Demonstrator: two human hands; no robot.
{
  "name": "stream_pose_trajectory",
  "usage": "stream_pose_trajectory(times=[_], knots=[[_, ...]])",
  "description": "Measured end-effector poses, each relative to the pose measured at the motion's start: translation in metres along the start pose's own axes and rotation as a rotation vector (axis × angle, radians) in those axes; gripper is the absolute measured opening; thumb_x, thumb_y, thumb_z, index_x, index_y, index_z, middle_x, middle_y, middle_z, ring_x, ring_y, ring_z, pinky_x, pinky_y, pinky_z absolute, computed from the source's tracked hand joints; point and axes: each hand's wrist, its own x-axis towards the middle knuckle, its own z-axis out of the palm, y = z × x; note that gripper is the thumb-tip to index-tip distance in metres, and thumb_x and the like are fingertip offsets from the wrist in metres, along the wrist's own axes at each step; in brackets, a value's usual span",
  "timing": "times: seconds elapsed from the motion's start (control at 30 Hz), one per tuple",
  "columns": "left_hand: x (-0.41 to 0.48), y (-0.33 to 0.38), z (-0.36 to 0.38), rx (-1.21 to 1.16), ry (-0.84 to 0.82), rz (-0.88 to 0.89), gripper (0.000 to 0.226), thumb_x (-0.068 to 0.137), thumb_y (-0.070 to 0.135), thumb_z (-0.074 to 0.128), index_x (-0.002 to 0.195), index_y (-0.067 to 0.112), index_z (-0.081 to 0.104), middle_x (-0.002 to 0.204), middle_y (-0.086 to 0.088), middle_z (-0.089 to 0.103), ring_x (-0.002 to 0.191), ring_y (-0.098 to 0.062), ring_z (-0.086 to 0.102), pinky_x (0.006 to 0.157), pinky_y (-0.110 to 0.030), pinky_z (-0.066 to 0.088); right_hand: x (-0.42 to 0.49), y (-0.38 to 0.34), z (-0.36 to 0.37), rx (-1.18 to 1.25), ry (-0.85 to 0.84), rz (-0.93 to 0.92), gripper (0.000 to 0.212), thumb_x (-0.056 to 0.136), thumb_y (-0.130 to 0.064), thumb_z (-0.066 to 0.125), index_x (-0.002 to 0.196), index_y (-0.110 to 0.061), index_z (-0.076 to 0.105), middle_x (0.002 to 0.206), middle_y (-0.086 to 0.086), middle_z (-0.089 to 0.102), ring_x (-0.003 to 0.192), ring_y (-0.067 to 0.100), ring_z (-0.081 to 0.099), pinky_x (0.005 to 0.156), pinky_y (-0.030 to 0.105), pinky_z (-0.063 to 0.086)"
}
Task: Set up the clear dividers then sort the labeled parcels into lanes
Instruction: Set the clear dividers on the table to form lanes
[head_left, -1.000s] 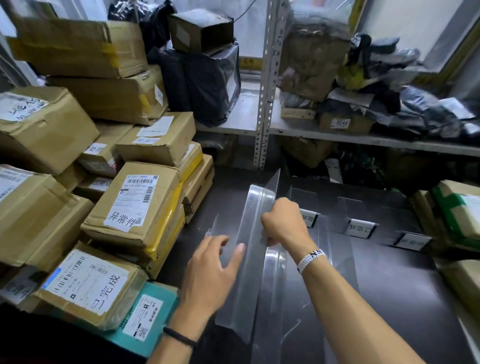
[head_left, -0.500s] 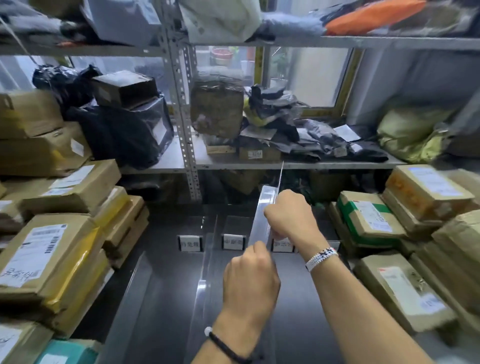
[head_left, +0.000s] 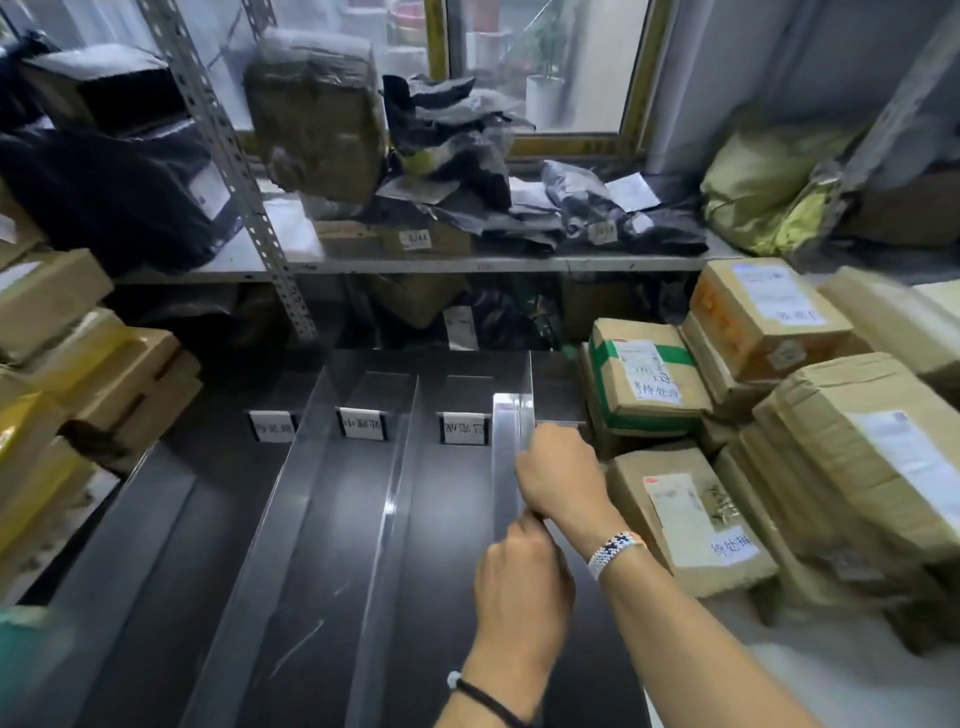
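— Both hands are on the divider (head_left: 511, 447), then?

— Yes. The right hand (head_left: 558, 473) is ahead, fingers curled over the top edge from the right side, wrist bent down. The left hand (head_left: 519, 592) sits just behind it, nearer the body, knuckles up, fingers folded onto the same edge. Its fingertips are hidden, so I judge a pinch rather than see one.

— Where does the divider stand?

— Upright on the worktop (head_left: 156, 597), running straight away from the hands. Its far end is just right of the lane tags (head_left: 464, 428). The set dividers (head_left: 387, 519) lie to the left of the hands, and parcels (head_left: 680, 519) sit close on the right of the right hand.

— How to finish it well?

— Line it up parallel with the set dividers, so the lane left of the hands matches the others in width. Get its foot flat on the worktop before letting go. Clear sheet likely slips and flexes, so steer with both hands, not one. Mind the parcels on the right, since a nudge from them could tilt it. I'd release the left hand first and check that the divider stands alone.
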Motion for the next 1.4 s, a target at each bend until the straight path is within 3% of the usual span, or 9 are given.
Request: stream_pose_trajectory(times=[0.27, 0.43, 0.67, 0.83, 0.97, 1.1, 1.2, 1.3, 1.4], knots=[[0.01, -0.033, 0.049, 0.119, -0.106, -0.048, 0.047, 0.032, 0.02, 0.097, 0.054, 0.018, 0.055, 0.04, -0.004, 0.053, 0.03, -0.022, 0.052, 0.029, -0.032, 0.028, 0.019, 0.034, 0.063, 0.071, -0.202, 0.136, 0.016, 0.091, -0.008, 0.049, 0.076, -0.009, 0.052, 0.114, 0.023, 0.068, 0.106, 0.042, 0.063, 0.073, 0.033, 0.041], [0.013, -0.045, 0.063, 0.192, -0.129, -0.1, 0.047, 0.036, 0.028, 0.098, 0.041, 0.014, 0.054, 0.034, -0.006, 0.048, 0.026, -0.022, 0.05, 0.026, -0.028, 0.029, 0.028, 0.039, 0.085, 0.126, -0.197, 0.201, 0.028, 0.097, -0.014, 0.048, 0.121, -0.002, 0.054, 0.127, 0.022, 0.063, 0.116, 0.042, 0.06, 0.084, 0.037, 0.045], [0.01, -0.038, 0.068, -0.046, -0.193, -0.135, 0.025, 0.095, 0.017, 0.048, 0.119, 0.015, 0.054, 0.111, -0.01, 0.069, 0.104, -0.037, 0.064, 0.076, -0.042, 0.047, 0.037, 0.041, 0.088, 0.127, -0.167, 0.198, 0.026, 0.097, -0.008, 0.045, 0.119, 0.0, 0.053, 0.127, 0.024, 0.062, 0.115, 0.043, 0.06, 0.085, 0.039, 0.046], [0.02, -0.039, 0.061, 0.145, -0.152, -0.155, 0.013, 0.084, 0.025, 0.07, 0.087, 0.013, 0.065, 0.077, -0.011, 0.072, 0.074, -0.034, 0.07, 0.055, -0.038, 0.046, 0.044, 0.038, 0.089, 0.12, -0.159, 0.198, 0.027, 0.096, -0.007, 0.043, 0.12, 0.0, 0.053, 0.126, 0.023, 0.063, 0.113, 0.043, 0.06, 0.08, 0.038, 0.045], [0.028, -0.042, 0.061, 0.2, -0.123, -0.144, 0.048, 0.048, 0.036, 0.096, 0.041, 0.015, 0.054, 0.036, -0.003, 0.05, 0.03, -0.025, 0.053, 0.028, -0.027, 0.029, 0.054, 0.034, 0.088, 0.126, -0.156, 0.191, 0.028, 0.098, -0.01, 0.044, 0.122, 0.0, 0.053, 0.127, 0.023, 0.061, 0.114, 0.043, 0.06, 0.081, 0.038, 0.045], [0.028, -0.038, 0.062, 0.111, -0.14, -0.135, 0.023, 0.098, 0.034, 0.053, 0.108, 0.015, 0.061, 0.103, -0.011, 0.071, 0.096, -0.036, 0.069, 0.067, -0.039, 0.046, 0.062, 0.03, 0.089, 0.109, -0.141, 0.183, 0.027, 0.099, -0.011, 0.044, 0.123, -0.001, 0.052, 0.127, 0.022, 0.062, 0.114, 0.042, 0.06, 0.081, 0.038, 0.045], [0.022, -0.039, 0.065, 0.019, -0.23, -0.155, 0.032, 0.1, 0.02, 0.039, 0.131, 0.016, 0.047, 0.115, -0.014, 0.067, 0.11, -0.039, 0.062, 0.08, -0.042, 0.046, 0.067, 0.028, 0.09, 0.096, -0.133, 0.175, 0.026, 0.099, -0.01, 0.043, 0.121, 0.0, 0.052, 0.127, 0.021, 0.062, 0.112, 0.042, 0.061, 0.079, 0.038, 0.044], [0.025, -0.041, 0.062, 0.077, -0.176, -0.173, 0.018, 0.098, 0.021, 0.05, 0.111, 0.013, 0.06, 0.101, -0.014, 0.071, 0.097, -0.036, 0.067, 0.073, -0.041, 0.048, 0.069, 0.026, 0.091, 0.08, -0.125, 0.171, 0.026, 0.099, -0.009, 0.043, 0.122, 0.0, 0.051, 0.126, 0.021, 0.062, 0.111, 0.042, 0.061, 0.076, 0.035, 0.04], [0.027, -0.046, 0.057, 0.196, -0.171, -0.148, 0.039, 0.052, 0.034, 0.094, 0.049, 0.016, 0.06, 0.043, -0.007, 0.056, 0.037, -0.024, 0.058, 0.032, -0.031, 0.037, 0.071, 0.023, 0.092, 0.076, -0.116, 0.176, 0.027, 0.099, -0.009, 0.044, 0.124, 0.0, 0.051, 0.126, 0.021, 0.062, 0.112, 0.042, 0.061, 0.075, 0.034, 0.039]])
